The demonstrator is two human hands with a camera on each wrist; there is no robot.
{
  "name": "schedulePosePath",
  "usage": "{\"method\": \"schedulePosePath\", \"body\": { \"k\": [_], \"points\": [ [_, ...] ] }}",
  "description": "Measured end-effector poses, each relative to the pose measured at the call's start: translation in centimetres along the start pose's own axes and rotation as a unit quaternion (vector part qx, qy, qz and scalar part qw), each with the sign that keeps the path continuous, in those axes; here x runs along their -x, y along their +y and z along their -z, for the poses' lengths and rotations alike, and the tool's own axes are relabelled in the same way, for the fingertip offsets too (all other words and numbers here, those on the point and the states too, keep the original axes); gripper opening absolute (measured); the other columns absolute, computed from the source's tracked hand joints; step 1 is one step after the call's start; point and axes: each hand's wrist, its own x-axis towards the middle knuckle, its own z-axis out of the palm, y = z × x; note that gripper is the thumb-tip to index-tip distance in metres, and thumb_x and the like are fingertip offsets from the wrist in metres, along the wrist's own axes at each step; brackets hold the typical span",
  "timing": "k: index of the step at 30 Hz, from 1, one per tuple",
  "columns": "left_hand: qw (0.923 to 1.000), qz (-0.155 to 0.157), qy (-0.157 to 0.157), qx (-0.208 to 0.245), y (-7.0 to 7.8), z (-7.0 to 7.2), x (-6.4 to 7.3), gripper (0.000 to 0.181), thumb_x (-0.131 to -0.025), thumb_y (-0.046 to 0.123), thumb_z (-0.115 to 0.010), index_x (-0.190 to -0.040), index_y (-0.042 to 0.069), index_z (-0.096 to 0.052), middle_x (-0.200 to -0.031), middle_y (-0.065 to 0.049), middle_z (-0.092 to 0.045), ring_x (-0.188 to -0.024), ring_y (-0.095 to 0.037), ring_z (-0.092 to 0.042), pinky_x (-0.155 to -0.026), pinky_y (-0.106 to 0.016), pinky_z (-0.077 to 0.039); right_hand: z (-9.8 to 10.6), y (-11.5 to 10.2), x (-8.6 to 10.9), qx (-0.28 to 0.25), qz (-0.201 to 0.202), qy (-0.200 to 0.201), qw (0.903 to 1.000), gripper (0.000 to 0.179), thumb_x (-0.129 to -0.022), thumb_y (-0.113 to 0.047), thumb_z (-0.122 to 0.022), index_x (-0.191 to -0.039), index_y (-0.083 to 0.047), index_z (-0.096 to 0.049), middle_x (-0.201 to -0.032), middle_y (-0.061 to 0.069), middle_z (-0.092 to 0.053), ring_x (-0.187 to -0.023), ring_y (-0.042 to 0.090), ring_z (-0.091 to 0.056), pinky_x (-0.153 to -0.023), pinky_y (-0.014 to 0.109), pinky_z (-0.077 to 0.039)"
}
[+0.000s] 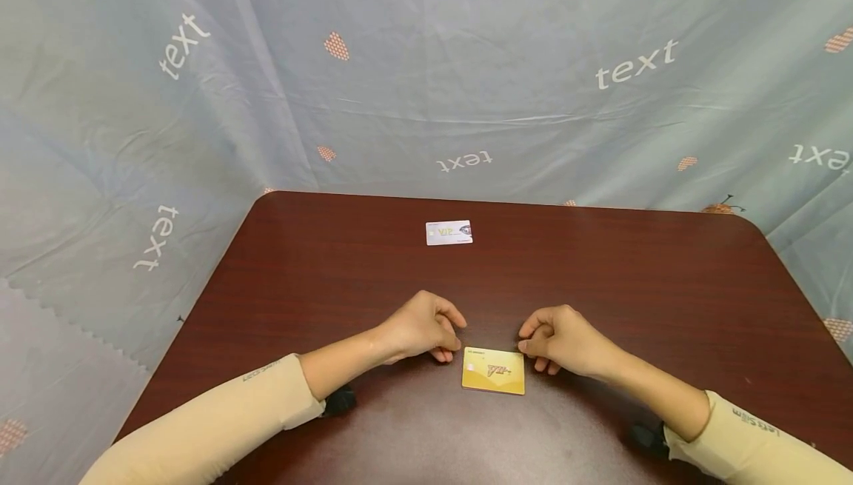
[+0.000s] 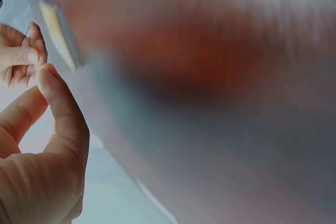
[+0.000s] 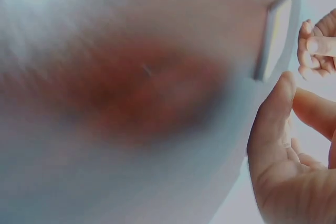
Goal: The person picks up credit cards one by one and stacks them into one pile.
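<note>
A gold VIP card lies flat near the table's front edge, between the two hands. From the side, in the left wrist view, it shows as a thick pale-edged stack, as though several cards lie together. My left hand is just left of it, fingers loosely bent and holding nothing. On the right side my right hand hovers close to the card's edge, its thumb and forefinger near each other with nothing visible between them. Whether any fingertip touches the card is hard to tell. Farther back lies a white VIP card.
The dark red-brown table has rounded back corners. A grey-blue curtain printed with words and hearts hangs behind it and along its sides. Dark wrist-worn gear shows under the left sleeve.
</note>
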Motion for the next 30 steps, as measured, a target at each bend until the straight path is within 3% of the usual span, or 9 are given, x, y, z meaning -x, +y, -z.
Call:
{"method": "schedulePosePath", "body": {
  "k": [13, 19, 26, 30],
  "points": [
    [0.9948, -0.064, 0.065, -0.046, 1.9, 3.7, 0.7, 0.032, -0.087, -0.007, -0.072, -0.119, -0.012, -0.067, -0.079, -0.009, -0.068, -0.07, -0.037, -0.069, -0.065, -0.038, -0.061, 3.2, -3.0, -2.0, 0.021, 0.005, 0.059, 0.998, 0.017, -0.097, -0.013, -0.073, -0.107, -0.001, -0.068, -0.092, 0.02, -0.071, -0.08, 0.038, -0.069, -0.064, 0.042, -0.059],
    [0.9918, -0.079, 0.09, -0.044, 2.3, 4.7, 0.2, 0.036, -0.088, -0.004, -0.072, -0.124, -0.01, -0.066, -0.084, -0.01, -0.069, -0.074, -0.033, -0.068, -0.068, -0.038, -0.059, 4.1, -3.7, -3.3, 0.029, 0.021, 0.07, 0.9969, 0.022, -0.098, -0.017, -0.073, -0.113, -0.001, -0.068, -0.097, 0.021, -0.072, -0.087, 0.04, -0.07, -0.069, 0.046, -0.06],
    [0.9853, -0.093, 0.137, -0.044, 2.7, 5.8, -0.5, 0.036, -0.09, -0.003, -0.074, -0.126, -0.003, -0.069, -0.097, -0.012, -0.069, -0.09, -0.043, -0.07, -0.075, -0.039, -0.06, 4.8, -4.1, -4.7, 0.039, 0.044, 0.087, 0.9945, 0.028, -0.099, -0.017, -0.072, -0.118, 0.002, -0.067, -0.101, 0.02, -0.073, -0.09, 0.039, -0.069, -0.074, 0.045, -0.059],
    [0.9804, -0.1, 0.162, -0.052, 2.5, 6.4, -1.1, 0.038, -0.09, -0.002, -0.075, -0.128, -0.003, -0.068, -0.108, -0.019, -0.068, -0.094, -0.041, -0.07, -0.076, -0.035, -0.059, 5.0, -4.1, -5.9, 0.036, 0.056, 0.1, 0.9928, 0.029, -0.098, -0.015, -0.072, -0.119, 0.003, -0.067, -0.103, 0.021, -0.073, -0.093, 0.043, -0.068, -0.077, 0.044, -0.059]
  ]
}}
